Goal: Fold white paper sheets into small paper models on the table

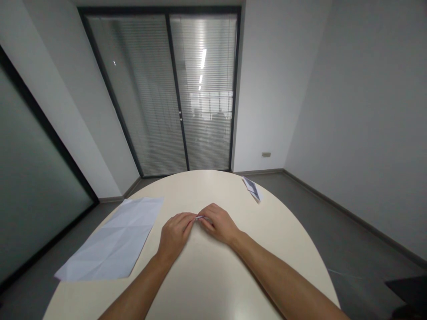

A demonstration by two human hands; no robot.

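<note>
Both hands meet over the middle of the round cream table. A small, narrow piece of folded paper is pinched between them, mostly covered by the fingers. My left hand grips its left end between thumb and fingers. On the other end, my right hand is closed, with its fingers curled over the top. To the left lies a large white sheet of paper with crossing crease lines, its lower left corner reaching past the table edge.
Near the table's far right edge lies a small folded paper piece with a dark patch. Beyond the table stand glass doors with blinds. A dark object shows at the lower right, beside the grey floor.
</note>
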